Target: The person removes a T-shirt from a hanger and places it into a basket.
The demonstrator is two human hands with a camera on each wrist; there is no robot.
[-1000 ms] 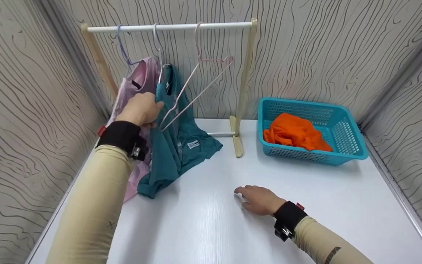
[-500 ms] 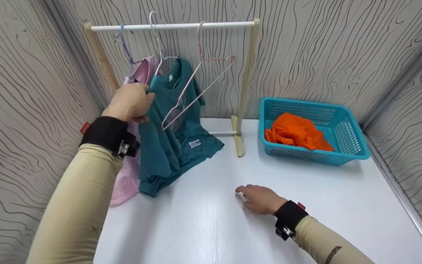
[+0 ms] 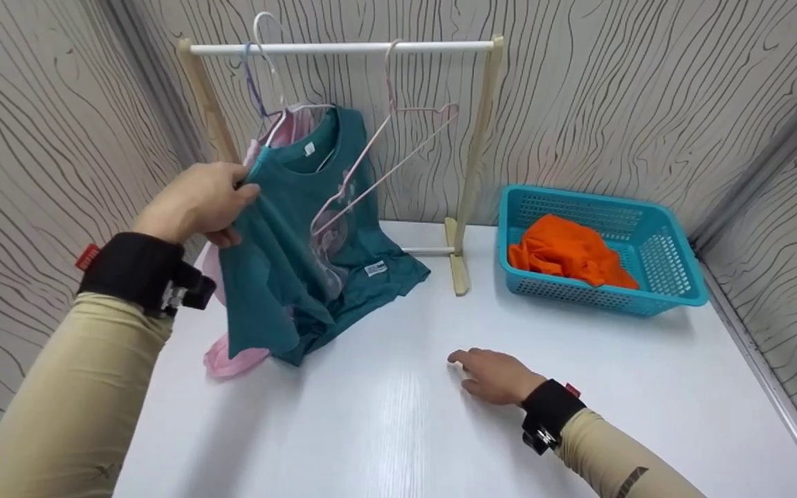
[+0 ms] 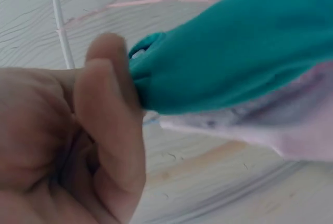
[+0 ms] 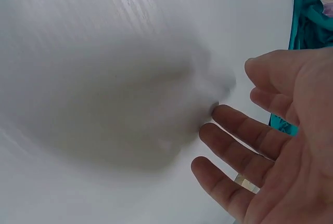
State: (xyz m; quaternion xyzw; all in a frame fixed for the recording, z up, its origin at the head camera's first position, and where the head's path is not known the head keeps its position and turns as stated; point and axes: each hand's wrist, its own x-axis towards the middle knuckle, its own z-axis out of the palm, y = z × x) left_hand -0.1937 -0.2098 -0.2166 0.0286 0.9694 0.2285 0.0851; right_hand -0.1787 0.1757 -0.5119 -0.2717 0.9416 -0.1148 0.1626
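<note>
My left hand (image 3: 198, 200) pinches the shoulder of a teal T-shirt (image 3: 281, 228). In the left wrist view, thumb and finger close on the teal cloth (image 4: 223, 52). A white hanger (image 3: 275, 76) sits inside the shirt's neck; its hook rises above the rack's bar, and I cannot tell whether it touches it. Behind the shirt hangs a pink garment (image 3: 236, 356), mostly hidden, below a purple hanger (image 3: 253, 86). In front of the shirt dangles a bare pink hanger (image 3: 409, 152). Over the white table my right hand (image 3: 495, 375) stays with fingers loosely bent, holding nothing.
The rack has a white bar (image 3: 371, 48) and wooden posts (image 3: 478, 145). At the back right, a blue plastic basket (image 3: 692, 283) contains a crumpled orange cloth (image 3: 568, 252). Patterned wall panels (image 3: 613, 90) enclose the white table (image 3: 385, 429).
My left hand has pulled the teal shirt's shoulder left and toward me, opening out its front. The white hanger's hook has risen above the bar and shifted left. My right hand has hardly moved.
</note>
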